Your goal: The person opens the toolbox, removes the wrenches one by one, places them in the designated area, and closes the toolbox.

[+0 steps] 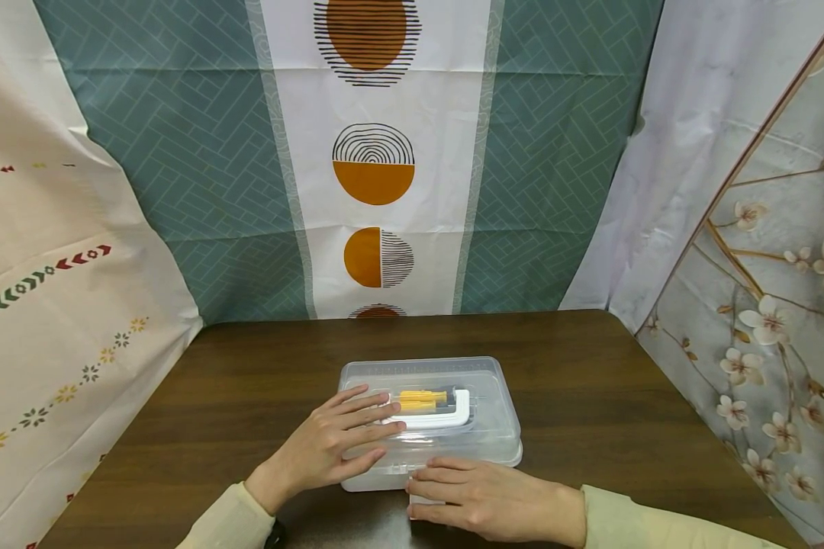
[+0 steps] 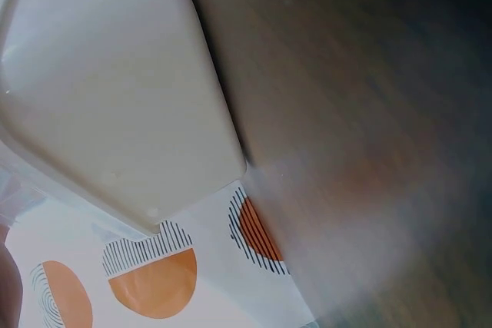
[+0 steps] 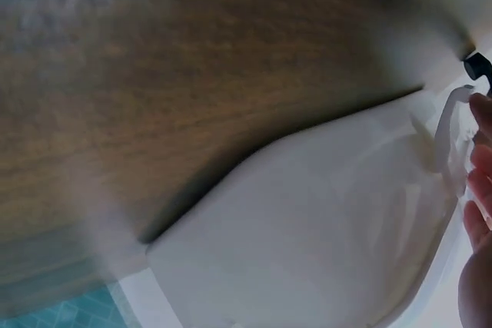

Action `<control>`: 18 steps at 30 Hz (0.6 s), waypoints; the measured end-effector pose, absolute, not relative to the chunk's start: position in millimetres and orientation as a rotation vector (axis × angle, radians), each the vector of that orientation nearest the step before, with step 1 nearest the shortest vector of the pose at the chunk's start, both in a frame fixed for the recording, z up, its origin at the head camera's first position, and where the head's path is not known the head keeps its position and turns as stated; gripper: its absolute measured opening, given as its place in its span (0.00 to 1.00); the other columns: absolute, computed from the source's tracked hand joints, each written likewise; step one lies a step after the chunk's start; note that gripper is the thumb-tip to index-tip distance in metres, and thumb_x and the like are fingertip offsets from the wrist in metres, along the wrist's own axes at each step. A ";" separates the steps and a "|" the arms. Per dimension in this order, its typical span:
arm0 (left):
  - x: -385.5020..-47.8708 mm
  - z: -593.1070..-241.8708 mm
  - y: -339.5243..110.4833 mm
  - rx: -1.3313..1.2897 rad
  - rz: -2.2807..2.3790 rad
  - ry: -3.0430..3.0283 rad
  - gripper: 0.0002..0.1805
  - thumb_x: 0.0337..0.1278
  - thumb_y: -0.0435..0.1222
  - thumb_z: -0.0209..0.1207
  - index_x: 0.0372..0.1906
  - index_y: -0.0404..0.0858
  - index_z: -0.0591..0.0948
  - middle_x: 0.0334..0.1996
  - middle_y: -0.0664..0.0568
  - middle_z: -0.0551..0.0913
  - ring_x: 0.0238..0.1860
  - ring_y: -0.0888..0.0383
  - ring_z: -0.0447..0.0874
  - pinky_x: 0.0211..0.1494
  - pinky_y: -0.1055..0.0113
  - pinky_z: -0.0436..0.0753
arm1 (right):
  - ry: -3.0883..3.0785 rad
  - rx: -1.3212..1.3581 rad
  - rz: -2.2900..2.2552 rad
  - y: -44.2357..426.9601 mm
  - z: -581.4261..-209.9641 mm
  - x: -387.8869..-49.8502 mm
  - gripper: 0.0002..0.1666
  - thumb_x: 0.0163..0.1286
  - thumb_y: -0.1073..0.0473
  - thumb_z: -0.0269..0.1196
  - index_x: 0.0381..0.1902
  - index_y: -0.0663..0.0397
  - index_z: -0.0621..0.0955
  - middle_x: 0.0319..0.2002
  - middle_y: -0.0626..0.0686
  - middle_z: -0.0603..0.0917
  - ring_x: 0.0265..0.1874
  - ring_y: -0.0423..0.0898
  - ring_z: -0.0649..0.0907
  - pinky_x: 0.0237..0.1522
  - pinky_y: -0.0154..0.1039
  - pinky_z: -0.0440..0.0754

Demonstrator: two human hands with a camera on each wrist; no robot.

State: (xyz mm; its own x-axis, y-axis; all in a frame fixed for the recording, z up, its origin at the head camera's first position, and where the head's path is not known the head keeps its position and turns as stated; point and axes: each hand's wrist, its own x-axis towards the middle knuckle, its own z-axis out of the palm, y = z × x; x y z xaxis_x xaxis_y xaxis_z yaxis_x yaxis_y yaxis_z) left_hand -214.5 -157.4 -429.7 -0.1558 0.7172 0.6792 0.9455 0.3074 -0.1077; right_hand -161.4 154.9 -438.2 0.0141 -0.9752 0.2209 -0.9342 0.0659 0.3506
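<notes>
A clear plastic lidded box sits on the table with a white handle on its lid. Yellow items show through the lid beside the handle; their kind is unclear. My left hand lies spread over the lid's left part, its fingertips at the handle's left end. At the box's front edge, my right hand has its extended fingers against a white latch flap. The right wrist view shows this flap standing out from the box wall, close to the fingertips. My right thumb's position is unclear.
The dark wooden table extends around the box. A green and white patterned cloth hangs behind it. Light patterned cloths hang along the left and right sides.
</notes>
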 end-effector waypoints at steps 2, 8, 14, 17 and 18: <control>-214.4 -429.7 -157.4 -1.472 -0.461 -1.937 0.22 0.80 0.49 0.52 0.69 0.48 0.81 0.64 0.50 0.83 0.65 0.49 0.81 0.76 0.51 0.69 | -1.948 1.884 -0.174 155.4 -439.7 -161.2 0.25 0.86 0.60 0.46 0.75 0.52 0.72 0.74 0.54 0.73 0.77 0.46 0.67 0.80 0.42 0.57; -213.6 -429.2 -157.0 -1.473 -0.468 -1.923 0.22 0.80 0.48 0.53 0.68 0.48 0.81 0.64 0.50 0.84 0.64 0.48 0.82 0.75 0.50 0.71 | -1.897 1.829 -0.363 155.8 -444.0 -160.8 0.25 0.85 0.58 0.48 0.75 0.49 0.72 0.75 0.53 0.71 0.78 0.47 0.65 0.81 0.43 0.55; -213.3 -428.6 -156.7 -1.476 -0.466 -1.913 0.21 0.79 0.48 0.53 0.68 0.47 0.81 0.63 0.50 0.84 0.64 0.49 0.82 0.73 0.48 0.72 | -1.828 1.781 -0.443 151.6 -448.0 -163.3 0.22 0.83 0.56 0.52 0.70 0.44 0.78 0.72 0.49 0.74 0.75 0.47 0.69 0.80 0.44 0.57; -213.4 -428.7 -156.7 -1.474 -0.467 -1.917 0.21 0.79 0.48 0.53 0.68 0.47 0.82 0.64 0.50 0.84 0.65 0.50 0.81 0.73 0.49 0.72 | -1.812 1.783 -0.414 150.8 -447.5 -164.1 0.21 0.83 0.56 0.51 0.69 0.44 0.79 0.71 0.50 0.76 0.74 0.47 0.70 0.79 0.45 0.60; -213.5 -428.7 -156.7 -1.474 -0.466 -1.917 0.21 0.79 0.48 0.53 0.68 0.47 0.82 0.64 0.50 0.84 0.65 0.50 0.81 0.73 0.49 0.72 | -1.827 1.793 -0.379 150.7 -446.6 -164.0 0.22 0.83 0.57 0.51 0.69 0.45 0.79 0.71 0.50 0.76 0.74 0.47 0.70 0.79 0.44 0.60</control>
State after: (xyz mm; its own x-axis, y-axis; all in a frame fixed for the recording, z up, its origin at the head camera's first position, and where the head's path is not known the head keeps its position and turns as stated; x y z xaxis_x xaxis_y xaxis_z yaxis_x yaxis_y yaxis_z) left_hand -213.5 -156.7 -428.7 -0.1415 0.7094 0.6905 0.9473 0.2995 -0.1136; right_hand -164.0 150.7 -446.6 0.0376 -0.9823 0.1835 -0.8283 0.0721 0.5556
